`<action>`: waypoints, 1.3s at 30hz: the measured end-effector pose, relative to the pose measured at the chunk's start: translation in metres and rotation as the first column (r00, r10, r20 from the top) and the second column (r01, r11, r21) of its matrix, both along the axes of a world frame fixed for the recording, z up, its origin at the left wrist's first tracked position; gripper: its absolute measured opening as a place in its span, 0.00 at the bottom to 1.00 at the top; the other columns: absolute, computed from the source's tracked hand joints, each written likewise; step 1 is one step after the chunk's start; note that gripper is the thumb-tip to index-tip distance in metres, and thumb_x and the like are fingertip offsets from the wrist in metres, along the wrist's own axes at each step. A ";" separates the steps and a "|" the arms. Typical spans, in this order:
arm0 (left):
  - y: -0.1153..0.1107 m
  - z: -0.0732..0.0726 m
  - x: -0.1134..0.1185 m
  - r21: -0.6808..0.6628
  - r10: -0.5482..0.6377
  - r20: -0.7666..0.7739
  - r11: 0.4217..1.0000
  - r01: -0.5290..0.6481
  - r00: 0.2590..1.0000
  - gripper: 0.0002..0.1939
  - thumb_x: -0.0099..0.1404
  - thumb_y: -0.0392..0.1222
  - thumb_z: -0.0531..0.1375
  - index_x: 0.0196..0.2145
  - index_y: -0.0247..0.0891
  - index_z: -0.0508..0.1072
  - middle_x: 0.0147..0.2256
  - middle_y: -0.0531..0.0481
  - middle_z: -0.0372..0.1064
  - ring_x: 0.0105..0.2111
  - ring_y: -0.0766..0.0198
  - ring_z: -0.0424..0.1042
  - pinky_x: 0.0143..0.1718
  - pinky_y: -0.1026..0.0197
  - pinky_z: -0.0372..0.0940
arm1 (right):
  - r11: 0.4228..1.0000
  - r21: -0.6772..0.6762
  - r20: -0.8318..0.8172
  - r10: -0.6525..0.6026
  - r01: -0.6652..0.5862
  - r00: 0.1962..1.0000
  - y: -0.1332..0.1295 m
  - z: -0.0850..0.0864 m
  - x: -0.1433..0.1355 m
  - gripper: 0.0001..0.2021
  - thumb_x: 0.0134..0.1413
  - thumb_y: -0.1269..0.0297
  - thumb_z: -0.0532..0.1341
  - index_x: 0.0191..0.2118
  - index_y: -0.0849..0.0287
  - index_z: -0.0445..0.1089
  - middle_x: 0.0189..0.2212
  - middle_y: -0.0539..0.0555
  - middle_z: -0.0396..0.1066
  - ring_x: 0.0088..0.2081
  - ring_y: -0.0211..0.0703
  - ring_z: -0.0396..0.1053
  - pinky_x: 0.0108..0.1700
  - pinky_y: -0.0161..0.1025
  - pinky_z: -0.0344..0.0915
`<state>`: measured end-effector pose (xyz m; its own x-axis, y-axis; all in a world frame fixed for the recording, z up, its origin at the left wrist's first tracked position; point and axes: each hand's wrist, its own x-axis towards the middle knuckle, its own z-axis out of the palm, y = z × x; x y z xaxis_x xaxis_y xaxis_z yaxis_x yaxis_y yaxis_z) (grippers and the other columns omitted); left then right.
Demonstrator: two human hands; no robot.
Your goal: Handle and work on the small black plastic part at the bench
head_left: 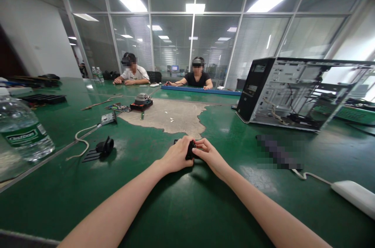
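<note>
Just above the green table, near the middle of the view, both my hands meet on a small black part (190, 150). My left hand (178, 154) is wrapped round it from the left, its fingers closed over the far side. From the right, my right hand (207, 152) grips the same part between thumb and fingers. Most of the part is covered by my fingers, so its exact kind cannot be made out. To the left lies another black piece (102, 147), with a round end and long prongs, apart from my hands.
An open computer case (254, 91) stands at right, near a blurred dark object (278, 152) and a white block (356, 197) with a cable. At left are a water bottle (26, 134) and a metal box (108, 118). A fan cooler (142, 100) sits further back. Two people sit opposite.
</note>
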<state>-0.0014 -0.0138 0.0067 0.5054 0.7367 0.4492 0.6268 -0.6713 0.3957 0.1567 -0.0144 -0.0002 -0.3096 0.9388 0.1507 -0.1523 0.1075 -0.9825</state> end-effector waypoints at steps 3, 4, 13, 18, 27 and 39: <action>0.000 0.000 0.000 -0.005 0.002 0.003 1.000 -0.002 1.000 0.29 0.48 0.35 0.58 0.47 0.42 0.52 0.44 0.48 0.55 0.42 0.57 0.61 0.41 0.55 0.61 | 0.999 -0.011 0.012 -0.033 0.033 0.999 0.002 -0.002 -0.001 0.13 0.40 0.60 0.63 0.33 0.56 0.62 0.31 0.49 0.68 0.34 0.38 0.66 0.41 0.41 0.60; 0.000 0.000 0.000 -0.006 0.003 0.002 1.000 -0.003 1.000 0.29 0.48 0.36 0.58 0.47 0.42 0.51 0.44 0.48 0.55 0.42 0.57 0.61 0.41 0.55 0.60 | 0.999 -0.019 0.021 -0.043 0.043 0.999 0.003 -0.004 -0.001 0.14 0.39 0.60 0.64 0.34 0.56 0.62 0.31 0.49 0.68 0.34 0.39 0.66 0.41 0.41 0.60; 0.000 0.001 0.000 -0.016 0.008 -0.003 1.000 -0.008 1.000 0.29 0.48 0.35 0.58 0.47 0.42 0.51 0.44 0.48 0.56 0.42 0.57 0.61 0.40 0.55 0.61 | 0.999 -0.030 0.020 0.025 -0.025 0.999 0.002 -0.001 0.001 0.16 0.36 0.63 0.65 0.34 0.55 0.61 0.30 0.49 0.68 0.35 0.40 0.67 0.42 0.42 0.60; 0.000 0.001 0.000 0.006 -0.003 -0.010 1.000 0.003 1.000 0.28 0.48 0.35 0.58 0.46 0.41 0.51 0.43 0.48 0.55 0.41 0.58 0.61 0.40 0.56 0.61 | 0.999 -0.043 -0.001 -0.017 0.017 1.000 0.001 -0.002 0.000 0.14 0.39 0.60 0.63 0.34 0.55 0.61 0.30 0.49 0.68 0.34 0.39 0.67 0.43 0.43 0.60; 0.000 0.001 0.000 -0.014 0.005 0.006 1.000 -0.005 1.000 0.28 0.48 0.35 0.58 0.46 0.42 0.52 0.43 0.48 0.56 0.41 0.58 0.61 0.40 0.56 0.61 | 0.999 -0.033 0.027 0.013 -0.013 1.000 0.002 -0.001 0.001 0.16 0.36 0.64 0.65 0.35 0.56 0.62 0.31 0.49 0.68 0.35 0.40 0.67 0.42 0.42 0.60; -0.001 0.002 0.000 -0.028 0.000 0.019 1.000 0.001 1.000 0.29 0.47 0.34 0.58 0.47 0.42 0.52 0.43 0.48 0.56 0.43 0.57 0.61 0.42 0.55 0.60 | 0.998 -0.046 0.062 -0.029 0.032 0.998 0.003 -0.003 0.000 0.16 0.38 0.62 0.64 0.36 0.57 0.64 0.33 0.51 0.68 0.38 0.42 0.66 0.44 0.43 0.60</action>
<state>-0.0013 -0.0145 0.0085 0.4974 0.7488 0.4379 0.6185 -0.6601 0.4262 0.1568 -0.0113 -0.0027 -0.2879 0.9536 0.0880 -0.0894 0.0647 -0.9939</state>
